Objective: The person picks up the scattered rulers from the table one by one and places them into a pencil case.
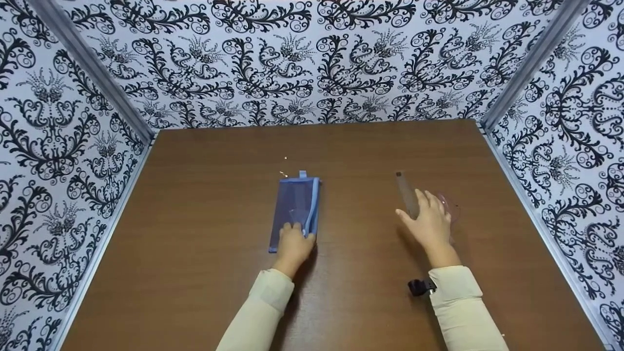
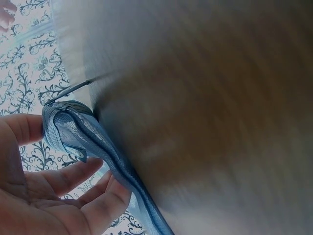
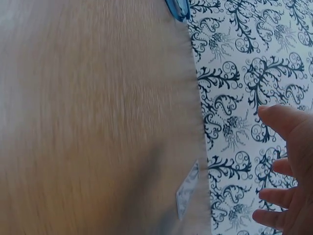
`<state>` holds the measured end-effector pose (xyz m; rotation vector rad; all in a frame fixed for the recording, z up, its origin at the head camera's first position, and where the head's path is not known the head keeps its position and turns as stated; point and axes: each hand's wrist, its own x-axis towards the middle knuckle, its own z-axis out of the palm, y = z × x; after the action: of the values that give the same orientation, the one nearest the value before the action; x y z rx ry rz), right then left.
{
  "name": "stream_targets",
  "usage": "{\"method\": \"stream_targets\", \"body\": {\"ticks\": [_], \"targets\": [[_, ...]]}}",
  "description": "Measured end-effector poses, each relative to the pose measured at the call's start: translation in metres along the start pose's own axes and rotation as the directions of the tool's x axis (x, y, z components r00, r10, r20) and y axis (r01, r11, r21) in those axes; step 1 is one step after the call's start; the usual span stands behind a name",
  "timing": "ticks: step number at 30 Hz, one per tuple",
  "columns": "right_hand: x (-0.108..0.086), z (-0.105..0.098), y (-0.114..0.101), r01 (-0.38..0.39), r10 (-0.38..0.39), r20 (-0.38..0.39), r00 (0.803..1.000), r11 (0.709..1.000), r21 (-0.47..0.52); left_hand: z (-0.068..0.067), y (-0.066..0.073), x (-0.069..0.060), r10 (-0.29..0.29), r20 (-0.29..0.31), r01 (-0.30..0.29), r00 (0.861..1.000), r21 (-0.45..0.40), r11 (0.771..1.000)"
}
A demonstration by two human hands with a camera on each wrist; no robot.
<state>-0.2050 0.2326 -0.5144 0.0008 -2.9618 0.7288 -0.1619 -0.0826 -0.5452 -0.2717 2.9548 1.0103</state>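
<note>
Several left fingers (image 2: 78,175) around a blue pouch (image 1: 291,202) — right fingers (image 3: 282,120) spread wide near a clear strip (image 1: 405,191).

Left hand (image 1: 296,243): bare
Right hand (image 1: 430,222): bare
Left sleeve (image 1: 256,317): long pale cream cloth, broad cuff, lower centre
Right sleeve (image 1: 463,309): same pale cream cloth, lower right
Wrist device (image 1: 419,287): small, blocky, black, beside right cuff (image 1: 454,282)

1 bare left hand (image 1: 295,245), 1 bare right hand (image 1: 431,224), 1 brown wood-grain tabletop (image 1: 214,195)
1 flat blue mesh pouch (image 1: 286,204), 1 narrow clear strip (image 1: 406,193), 1 pink transparent piece (image 1: 454,207) partly hidden, 2 cream sleeves (image 1: 263,302), 1 small black device (image 1: 419,287), 3 white walls with black scrollwork (image 1: 263,58), 2 grey metal corner posts (image 1: 100,73); the number of pieces inside the pouch is unclear.
</note>
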Motion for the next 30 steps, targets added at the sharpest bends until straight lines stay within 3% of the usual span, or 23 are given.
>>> {"method": "stream_targets", "body": {"ticks": [9, 22, 30], "targets": [[-0.006, -0.008, 0.015, -0.051, 0.051, 0.015, 0.999, 0.999, 0.015, 0.001, -0.001, -0.001, 0.009, -0.020, -0.009, 1.000, -0.006, 1.000], [-0.011, -0.011, 0.033, -0.108, 0.108, 0.002, 0.994, 0.993, 0.036, 0.000, 0.001, -0.001, -0.008, 0.004, 0.008, 1.000, -0.012, 1.000], [-0.016, -0.013, 0.040, -0.130, 0.128, 0.034, 0.991, 0.990, 0.053, -0.002, 0.000, 0.000, -0.002, 0.005, 0.002, 1.000, -0.003, 1.000]]}}
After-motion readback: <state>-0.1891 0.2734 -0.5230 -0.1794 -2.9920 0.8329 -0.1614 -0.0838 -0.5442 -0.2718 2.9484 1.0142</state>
